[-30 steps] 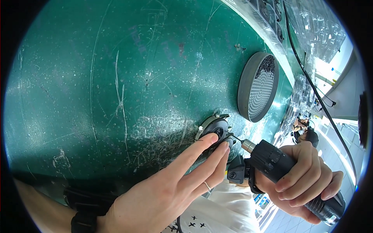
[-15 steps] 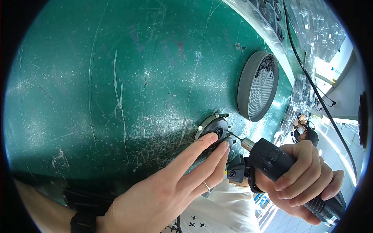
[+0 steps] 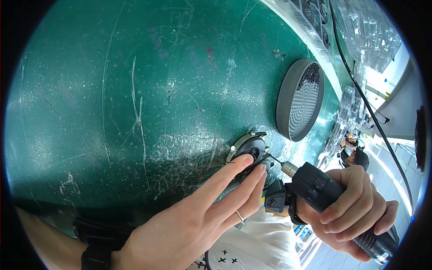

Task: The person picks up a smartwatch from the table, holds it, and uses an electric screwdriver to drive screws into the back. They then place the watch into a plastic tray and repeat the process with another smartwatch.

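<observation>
Occupying the head view, near its middle: one round black plastic housing with a pale metallic edge (image 3: 248, 146), lying on a scratched green tabletop (image 3: 90, 112); landmark for all entries below.

Item: left hand (image 3: 175, 229), ringed, at the near-left side of the housing. Fingers extended, narrowly parted, tips pressing on the housing's near part. Thumb hidden; cannot tell whether it grips from beneath.

Item: black cylindrical power screwdriver with silver chuck (image 3: 315, 186), right of the housing, slanting down and away from it.

Item: right hand (image 3: 353, 209), farther right of the housing, fingers wrapped closely round the screwdriver body.

Item: thin dark bit (image 3: 276, 159), spanning chuck to the housing's right side. Seating of its tip: too small to tell.

Item: round grey shallow dish with pitted floor (image 3: 283, 110), beyond the housing to the right, apart from it; small dark pieces (image 3: 309, 74) gathered at its far end.

Hazards, by judgement: a bit held off-axis could skid and scratch the housing or catch the nearby fingertips; light finger pressure could let the housing spin under torque; excess drive could strip a fastening or crack plastic.
</observation>
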{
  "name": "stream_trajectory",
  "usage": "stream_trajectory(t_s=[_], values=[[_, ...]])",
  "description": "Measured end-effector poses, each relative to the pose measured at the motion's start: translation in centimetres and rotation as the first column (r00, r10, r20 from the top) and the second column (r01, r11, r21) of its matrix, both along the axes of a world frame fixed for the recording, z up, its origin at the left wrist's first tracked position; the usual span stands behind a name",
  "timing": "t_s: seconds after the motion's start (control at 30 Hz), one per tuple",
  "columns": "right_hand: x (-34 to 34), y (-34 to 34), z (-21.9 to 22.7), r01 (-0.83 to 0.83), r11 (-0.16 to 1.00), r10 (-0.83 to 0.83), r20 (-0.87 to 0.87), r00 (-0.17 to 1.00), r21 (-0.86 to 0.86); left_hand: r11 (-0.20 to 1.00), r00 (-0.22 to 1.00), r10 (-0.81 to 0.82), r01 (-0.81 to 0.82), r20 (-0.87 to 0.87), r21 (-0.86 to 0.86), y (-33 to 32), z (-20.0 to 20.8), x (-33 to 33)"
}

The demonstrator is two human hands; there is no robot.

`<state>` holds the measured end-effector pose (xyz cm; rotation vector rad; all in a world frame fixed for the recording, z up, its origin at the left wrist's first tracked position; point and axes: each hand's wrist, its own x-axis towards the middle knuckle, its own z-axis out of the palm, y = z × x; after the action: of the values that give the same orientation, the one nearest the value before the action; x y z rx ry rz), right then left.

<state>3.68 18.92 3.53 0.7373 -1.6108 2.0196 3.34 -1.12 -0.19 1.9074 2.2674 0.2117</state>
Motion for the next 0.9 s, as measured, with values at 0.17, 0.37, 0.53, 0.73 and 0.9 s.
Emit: stream_trajectory(t_s=[0.17,0.37,0.53,0.73,0.9], values=[[0.0,-0.1,0.0,0.026,1.0,-0.027,-0.02,0.999,-0.004,0.95,0.623,0.183,-0.312,0.76,0.026,-1.1,-0.2,0.2],[-0.1,-0.1,-0.2,0.038,0.999,-0.038,-0.019,0.999,0.007,0.963,0.608,0.137,-0.266,0.782,0.038,-1.0,-0.5,-0.3],[-0.1,-0.2,-0.2,0.041,0.999,-0.041,-0.031,0.999,-0.006,0.963,0.598,0.14,-0.267,0.789,0.032,-0.9,-0.5,-0.4],[-0.2,0.7,-0.4,-0.164,0.983,0.163,-0.016,0.986,-0.081,0.979,0.635,0.104,-0.202,0.766,0.035,-1.3,-0.5,-0.8],[-0.1,1.0,0.0,-0.179,0.982,0.179,-0.004,0.984,-0.069,0.978,0.662,0.107,-0.206,0.742,0.043,-1.1,-0.7,-0.7]])
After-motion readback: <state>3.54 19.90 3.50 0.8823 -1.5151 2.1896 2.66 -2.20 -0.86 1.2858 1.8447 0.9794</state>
